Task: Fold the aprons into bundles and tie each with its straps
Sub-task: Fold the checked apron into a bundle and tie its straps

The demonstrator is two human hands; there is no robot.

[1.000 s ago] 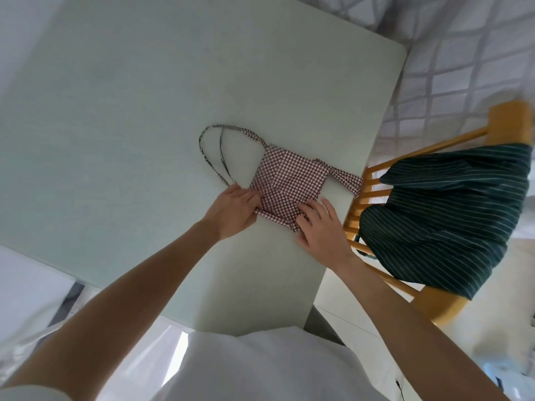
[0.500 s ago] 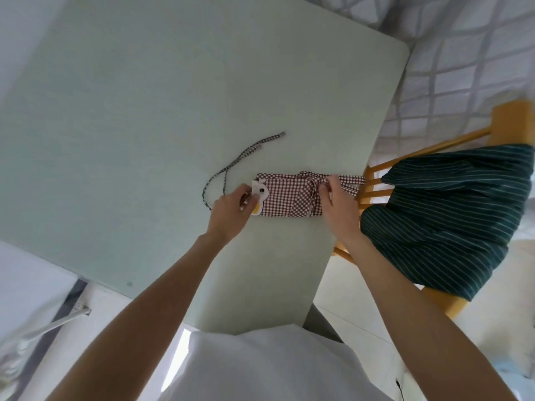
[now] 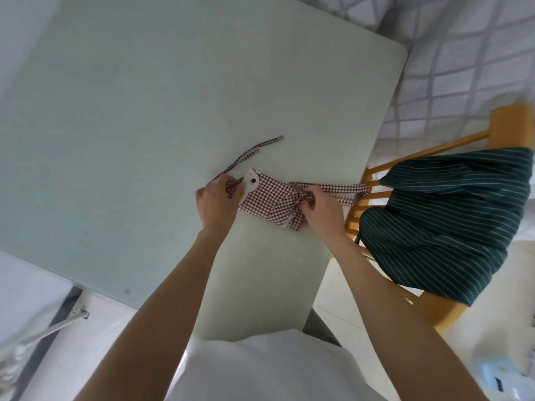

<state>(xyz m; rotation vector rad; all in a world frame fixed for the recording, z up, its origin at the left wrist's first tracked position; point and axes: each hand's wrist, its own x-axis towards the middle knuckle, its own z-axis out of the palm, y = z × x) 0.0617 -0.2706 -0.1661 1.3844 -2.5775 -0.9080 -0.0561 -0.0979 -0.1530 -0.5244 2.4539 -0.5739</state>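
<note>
A red-and-white checked apron [image 3: 270, 199], folded into a narrow bundle, lies across the pale green table [image 3: 144, 111] near its right edge. A white cartoon patch shows at its left end. My left hand [image 3: 217, 202] pinches that left end, where two thin straps [image 3: 246, 154] trail away up the table. My right hand [image 3: 320, 211] grips the bunched right end, and the wider neck strap [image 3: 344, 188] loops out past the table's edge. A dark green striped apron [image 3: 440, 215] is draped over the wooden chair [image 3: 503, 123] on the right.
The table's right edge runs just beyond the bundle, with the chair close against it. Checked white bedding [image 3: 463, 53] lies behind the chair. A white metal frame [image 3: 43, 328] stands at the lower left, below the table's near edge.
The flat folded apron has been rolled into a narrow bundle. The thin straps now lie straight to the upper left, and the neck strap has been drawn out to the right by my right hand.
</note>
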